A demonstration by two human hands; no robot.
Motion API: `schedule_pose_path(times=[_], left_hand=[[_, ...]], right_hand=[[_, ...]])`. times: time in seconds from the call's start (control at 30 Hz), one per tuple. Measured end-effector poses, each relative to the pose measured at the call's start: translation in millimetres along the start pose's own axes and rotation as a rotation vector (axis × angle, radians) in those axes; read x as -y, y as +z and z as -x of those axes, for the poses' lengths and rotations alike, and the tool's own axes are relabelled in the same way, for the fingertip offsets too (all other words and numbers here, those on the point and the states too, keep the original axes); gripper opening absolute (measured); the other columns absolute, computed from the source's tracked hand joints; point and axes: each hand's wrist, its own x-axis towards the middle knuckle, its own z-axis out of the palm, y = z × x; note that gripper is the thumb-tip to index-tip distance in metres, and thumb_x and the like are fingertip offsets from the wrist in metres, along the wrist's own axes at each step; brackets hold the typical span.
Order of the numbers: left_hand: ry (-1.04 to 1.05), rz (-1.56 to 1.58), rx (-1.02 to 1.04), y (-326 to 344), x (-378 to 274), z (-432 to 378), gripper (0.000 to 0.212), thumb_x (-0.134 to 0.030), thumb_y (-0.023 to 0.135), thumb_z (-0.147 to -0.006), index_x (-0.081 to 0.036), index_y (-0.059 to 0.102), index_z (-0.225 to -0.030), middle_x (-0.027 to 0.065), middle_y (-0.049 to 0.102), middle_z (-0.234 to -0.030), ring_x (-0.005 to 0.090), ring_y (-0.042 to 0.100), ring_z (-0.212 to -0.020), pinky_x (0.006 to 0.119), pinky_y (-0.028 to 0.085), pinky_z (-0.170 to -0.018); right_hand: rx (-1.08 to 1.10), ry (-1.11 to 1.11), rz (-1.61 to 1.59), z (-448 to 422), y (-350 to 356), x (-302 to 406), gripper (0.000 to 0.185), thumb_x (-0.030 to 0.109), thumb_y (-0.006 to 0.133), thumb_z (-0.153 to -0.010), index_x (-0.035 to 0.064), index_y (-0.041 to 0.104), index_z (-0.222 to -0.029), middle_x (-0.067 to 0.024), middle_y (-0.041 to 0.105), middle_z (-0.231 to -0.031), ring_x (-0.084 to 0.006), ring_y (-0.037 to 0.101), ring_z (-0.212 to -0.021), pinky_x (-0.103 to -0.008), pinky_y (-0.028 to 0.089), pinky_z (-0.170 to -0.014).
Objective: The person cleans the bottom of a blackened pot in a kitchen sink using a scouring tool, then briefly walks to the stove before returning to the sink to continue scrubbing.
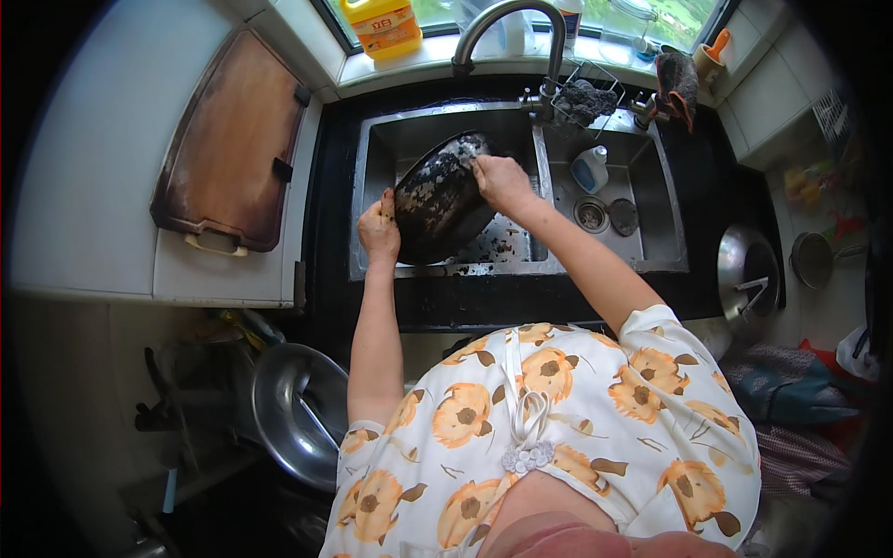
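Observation:
A blackened round pan [436, 199], its burnt coating patchy and flaking, is tilted inside the left basin [516, 240] of a steel double sink. My left hand [380, 229] grips its left rim, the thumb pointing up along the edge. Against the pan's upper right surface my right hand [504, 183] is pressed with curled fingers. Whether those fingers hold a small scraper or scrubber is hidden. Greyish-white residue surrounds the fingertips. Dark flakes [499, 247] lie scattered on the basin floor below the pan.
A steel faucet [558, 42] arches above the sink. In the right basin are a spray bottle [591, 169] and a drain strainer [623, 216]. A wire rack holds a grey scouring pad [584, 102]. Cutting board [230, 139] left, pot lid [748, 275] right, steel wok [300, 415] lower left.

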Motion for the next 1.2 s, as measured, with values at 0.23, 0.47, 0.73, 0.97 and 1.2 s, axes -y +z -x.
schedule_pose_path(times=[0.23, 0.47, 0.73, 0.97, 1.2], left_hand=[[0.036, 0.035, 0.014, -3, 39, 5, 0.067, -0.058, 0.052, -0.089, 0.002, 0.051, -0.059, 0.0056, 0.04, -0.053, 0.0131, 0.038, -0.056, 0.033, 0.036, -0.055], [0.054, -0.16, 0.074, 6, 22, 6, 0.064, -0.059, 0.054, -0.086, 0.0, 0.055, -0.061, 0.0152, 0.044, -0.054, 0.0275, 0.042, -0.052, 0.038, 0.038, -0.053], [-0.037, -0.259, 0.004, 14, 33, -3, 0.07, -0.067, 0.045, -0.085, -0.002, 0.06, -0.063, 0.0207, 0.052, -0.059, 0.0386, 0.052, -0.059, 0.043, 0.042, -0.058], [-0.321, -0.225, -0.047, 12, 52, -46, 0.074, -0.067, 0.042, -0.086, 0.001, 0.062, -0.063, 0.019, 0.054, -0.057, 0.0347, 0.055, -0.059, 0.042, 0.043, -0.06], [-0.31, -0.262, -0.064, 16, 32, -48, 0.074, -0.065, 0.041, -0.089, 0.002, 0.061, -0.061, 0.0175, 0.056, -0.058, 0.0329, 0.055, -0.057, 0.043, 0.043, -0.058]], right_hand=[[0.095, 0.02, -0.107, 15, 27, 2, 0.026, 0.026, 0.048, -0.092, 0.0041, 0.06, -0.084, -0.0254, 0.063, -0.079, -0.0442, 0.062, -0.078, -0.0501, 0.051, -0.071], [0.152, 0.019, -0.147, 19, 44, -1, 0.026, 0.026, 0.047, -0.092, 0.0048, 0.061, -0.085, -0.0247, 0.063, -0.079, -0.0429, 0.062, -0.08, -0.0504, 0.051, -0.072], [0.169, 0.08, -0.339, 16, 59, -25, 0.025, 0.023, 0.05, -0.089, 0.0026, 0.063, -0.081, -0.024, 0.063, -0.081, -0.0431, 0.06, -0.082, -0.0497, 0.048, -0.074], [0.443, 0.501, -0.669, -13, 45, -92, 0.022, 0.015, 0.046, -0.089, 0.0022, 0.062, -0.082, -0.008, 0.057, -0.064, -0.0155, 0.054, -0.054, -0.0305, 0.043, -0.052], [0.24, 0.328, -0.211, -32, 67, -100, 0.027, 0.023, 0.043, -0.091, 0.0079, 0.065, -0.088, -0.0175, 0.066, -0.088, -0.0383, 0.062, -0.087, -0.0467, 0.048, -0.076]])
